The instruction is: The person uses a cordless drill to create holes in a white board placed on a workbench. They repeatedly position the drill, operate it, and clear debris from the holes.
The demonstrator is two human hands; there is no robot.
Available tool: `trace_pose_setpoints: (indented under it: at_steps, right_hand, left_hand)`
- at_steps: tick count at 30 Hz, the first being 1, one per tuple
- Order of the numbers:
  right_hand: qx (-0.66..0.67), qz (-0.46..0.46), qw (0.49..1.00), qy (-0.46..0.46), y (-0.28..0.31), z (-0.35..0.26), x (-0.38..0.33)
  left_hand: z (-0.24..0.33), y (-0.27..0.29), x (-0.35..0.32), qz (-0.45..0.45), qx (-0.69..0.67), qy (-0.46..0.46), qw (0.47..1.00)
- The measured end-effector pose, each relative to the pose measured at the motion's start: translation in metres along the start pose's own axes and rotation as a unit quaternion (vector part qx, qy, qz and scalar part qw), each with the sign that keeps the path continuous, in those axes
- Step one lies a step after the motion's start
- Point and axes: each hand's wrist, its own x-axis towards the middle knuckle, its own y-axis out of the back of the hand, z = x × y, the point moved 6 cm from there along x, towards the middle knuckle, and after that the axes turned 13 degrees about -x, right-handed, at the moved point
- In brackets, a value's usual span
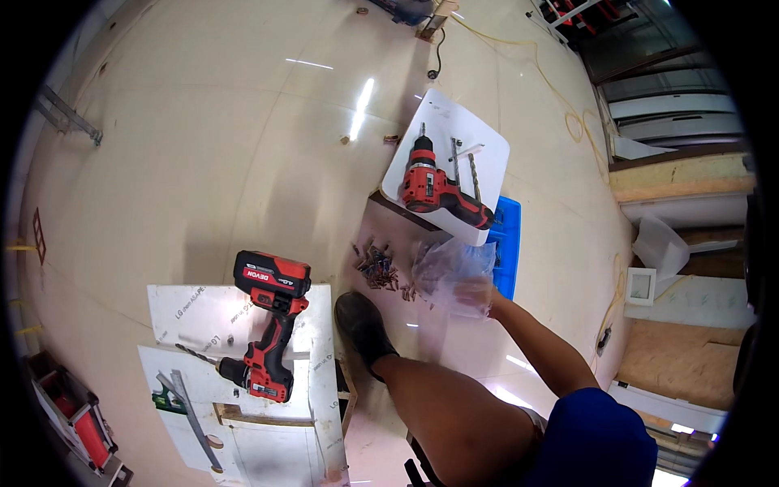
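My right hand (474, 290) reaches in from the lower right and is closed at a clear plastic bag (434, 268). The crinkled film covers its fingers, so their exact grip is hard to make out. Just left of the bag, a loose pile of small screws or anchors (377, 268) lies on the floor beside my dark shoe (363, 325). Beyond the bag, a red and black cordless drill (434, 191) rests on a white stool top (442, 114), next to a long drill bit (475, 177). My left hand is out of view.
A second cordless drill (272, 341), fitted with a long bit, lies on white boards (187, 312) at left. Partly under the stool top sits a blue case (510, 243). A yellow cable (537, 61) runs across the floor at the far right. Panels (682, 357) line the right side.
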Motion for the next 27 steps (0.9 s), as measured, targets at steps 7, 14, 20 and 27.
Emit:
trace_pose_setpoints:
  at_steps: [7, 14, 20, 27]
  right_hand:
    - [-0.084, 0.004, 0.996, 0.015, -0.03, 0.013, 0.065]
    - [-0.17, 0.026, 0.984, 0.041, -0.031, 0.022, 0.082]
    - [-0.242, 0.016, 0.968, 0.069, -0.036, 0.022, 0.091]
    - [-0.368, -0.007, 0.918, 0.147, 0.005, 0.025, 0.066]
  left_hand:
    - [0.034, -0.024, 0.025, -0.021, -0.072, -0.025, 0.997]
    - [0.036, -0.034, 0.025, -0.057, -0.092, 0.0, 0.994]
    - [0.045, -0.04, 0.008, -0.074, -0.106, 0.058, 0.99]
    - [-0.002, -0.035, 0.002, -0.026, -0.212, 0.097, 0.972]
